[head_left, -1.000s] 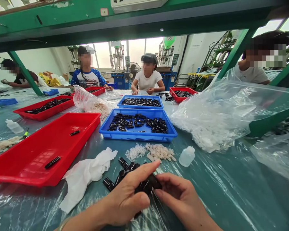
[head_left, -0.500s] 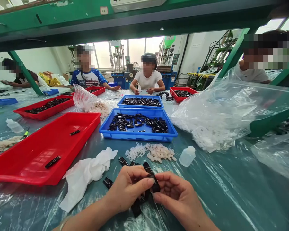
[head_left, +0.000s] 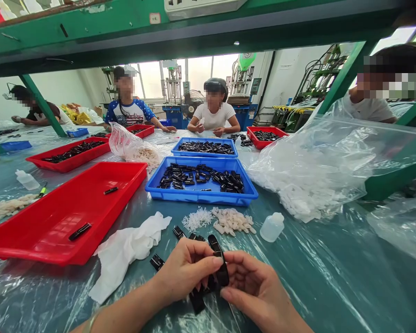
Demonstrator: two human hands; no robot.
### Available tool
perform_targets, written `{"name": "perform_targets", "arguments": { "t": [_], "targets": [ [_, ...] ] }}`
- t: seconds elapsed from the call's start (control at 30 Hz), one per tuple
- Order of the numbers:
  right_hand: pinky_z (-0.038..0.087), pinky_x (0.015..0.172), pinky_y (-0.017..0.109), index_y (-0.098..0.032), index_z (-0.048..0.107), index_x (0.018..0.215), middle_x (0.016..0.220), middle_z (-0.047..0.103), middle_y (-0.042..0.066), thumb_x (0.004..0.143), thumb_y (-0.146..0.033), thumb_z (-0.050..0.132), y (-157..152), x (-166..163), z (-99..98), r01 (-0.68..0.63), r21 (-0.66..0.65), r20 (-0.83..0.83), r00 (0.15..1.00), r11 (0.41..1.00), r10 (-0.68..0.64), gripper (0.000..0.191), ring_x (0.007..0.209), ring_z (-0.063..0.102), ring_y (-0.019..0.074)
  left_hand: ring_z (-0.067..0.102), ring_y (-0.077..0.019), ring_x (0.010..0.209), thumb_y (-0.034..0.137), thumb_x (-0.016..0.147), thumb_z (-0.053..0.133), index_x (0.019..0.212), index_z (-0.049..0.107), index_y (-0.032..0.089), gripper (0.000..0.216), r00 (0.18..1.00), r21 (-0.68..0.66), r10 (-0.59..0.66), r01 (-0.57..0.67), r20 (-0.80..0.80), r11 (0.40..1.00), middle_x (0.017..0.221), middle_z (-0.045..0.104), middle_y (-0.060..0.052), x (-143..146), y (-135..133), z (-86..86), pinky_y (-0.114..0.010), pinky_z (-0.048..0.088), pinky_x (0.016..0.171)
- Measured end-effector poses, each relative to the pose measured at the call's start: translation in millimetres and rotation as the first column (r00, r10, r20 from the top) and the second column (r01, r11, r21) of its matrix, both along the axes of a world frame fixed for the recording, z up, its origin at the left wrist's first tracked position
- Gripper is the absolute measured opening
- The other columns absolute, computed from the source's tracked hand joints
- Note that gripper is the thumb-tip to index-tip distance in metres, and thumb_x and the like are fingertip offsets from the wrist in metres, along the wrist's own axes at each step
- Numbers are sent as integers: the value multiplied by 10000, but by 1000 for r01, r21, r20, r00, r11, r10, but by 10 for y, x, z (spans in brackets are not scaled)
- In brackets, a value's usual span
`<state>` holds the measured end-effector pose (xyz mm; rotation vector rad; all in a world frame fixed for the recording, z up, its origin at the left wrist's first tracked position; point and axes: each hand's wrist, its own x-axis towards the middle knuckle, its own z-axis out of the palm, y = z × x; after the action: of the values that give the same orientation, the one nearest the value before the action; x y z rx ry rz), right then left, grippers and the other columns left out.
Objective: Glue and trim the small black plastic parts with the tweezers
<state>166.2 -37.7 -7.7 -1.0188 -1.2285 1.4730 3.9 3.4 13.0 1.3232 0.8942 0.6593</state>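
Observation:
A narrow, glossy black plastic part (head_left: pixel 223 274) is held between both hands, its upper end pointing away from me. My left hand (head_left: pixel 189 273) pinches its middle between thumb and fingers. My right hand (head_left: pixel 254 289) grips the lower part's right side, with the thumb near its bottom end. A thin metal rod (head_left: pixel 235 318) shows under my right hand; what it belongs to is hidden. Several more black parts (head_left: pixel 197 300) lie on the table under and beside my left hand, partly covered by it.
Ahead is a blue tray (head_left: pixel 201 199) of black parts. Left are a red tray (head_left: pixel 48 208) with two parts and a white cloth (head_left: pixel 131 245). Small clear pieces (head_left: pixel 196 218), beige pieces (head_left: pixel 233 221), a squeeze bottle (head_left: pixel 272 227) and a plastic bag (head_left: pixel 308 185) sit nearby. Co-workers sit opposite.
The view has shifted slightly, so things appear a little further right. Both hands stay on the black part, which now looks turned a little, showing more of its lower end.

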Motion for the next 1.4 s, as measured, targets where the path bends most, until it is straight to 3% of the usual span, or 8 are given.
{"name": "perform_targets", "arguments": {
  "t": [0.17, 0.33, 0.47, 0.67, 0.87, 1.1, 1.3, 1.4],
  "targets": [
    [456, 588, 246, -210, 616, 1024, 683, 576, -6, 767, -353, 618, 12, 64, 28, 69, 127, 146, 985, 990, -87, 294, 623, 542, 125, 442, -65, 405, 494, 745, 574, 677, 525, 137, 366, 996, -14, -77, 77, -36, 997, 466, 453, 38, 0, -43, 9, -155, 328, 388],
    [470, 652, 263, -240, 675, 972, 759, 646, 28, 849, -304, 501, 35, 110, 94, -87, 331, 429, 901, 940, -68, 223, 699, 593, 158, 585, -103, 503, 481, 796, 509, 822, 518, 138, 345, 976, -71, -208, 204, -57, 976, 554, 521, 18, 32, -118, 38, -162, 441, 457],
    [466, 606, 249, -236, 706, 860, 678, 631, 29, 836, -267, 513, 39, 107, 82, -92, 472, 503, 845, 877, -182, 197, 656, 598, 164, 608, -109, 518, 501, 762, 547, 768, 505, 135, 369, 983, -114, -180, 174, -42, 978, 580, 545, 4, 45, -125, -1, -146, 441, 449],
    [474, 632, 259, -217, 677, 818, 680, 648, 26, 834, -247, 508, 36, 113, 53, -60, 477, 512, 829, 877, -222, 172, 648, 608, 163, 633, -124, 554, 419, 658, 686, 783, 522, 135, 351, 984, -236, -159, 174, 84, 956, 641, 586, -6, 66, -114, -46, -162, 474, 473],
    [482, 634, 270, -200, 663, 926, 682, 632, 27, 779, -201, 554, 20, 117, 41, -63, 479, 461, 867, 875, -190, 183, 644, 596, 158, 617, -121, 553, 254, 630, 709, 738, 572, 116, 223, 994, -178, -83, 94, 69, 979, 546, 596, -1, 68, -104, -20, -191, 489, 535],
    [478, 655, 263, -194, 633, 937, 788, 644, 39, 816, -269, 491, 25, 137, 109, 38, 339, 468, 860, 940, -204, 201, 712, 605, 167, 617, -121, 551, 282, 650, 705, 791, 609, 103, 247, 994, -179, -7, 26, 105, 984, 613, 620, -24, 44, -66, 19, -189, 484, 509],
    [456, 628, 291, -188, 572, 949, 875, 606, 56, 623, -192, 636, 10, 112, 93, -173, 187, 846, 528, 967, -69, 332, 745, 594, 211, 630, -121, 595, 333, 675, 682, 804, 615, 101, 274, 990, -177, 86, -66, 108, 982, 733, 642, -58, 17, -17, 66, -171, 475, 510],
    [456, 643, 308, -192, 556, 860, 925, 590, 83, 663, -203, 595, -2, 125, -28, -251, 162, 921, 385, 954, -55, 201, 784, 601, 232, 630, -120, 586, 373, 686, 671, 781, 604, 105, 293, 990, -178, 88, -68, 108, 982, 726, 637, -55, 14, -18, 59, -167, 471, 500]
  ]
}}
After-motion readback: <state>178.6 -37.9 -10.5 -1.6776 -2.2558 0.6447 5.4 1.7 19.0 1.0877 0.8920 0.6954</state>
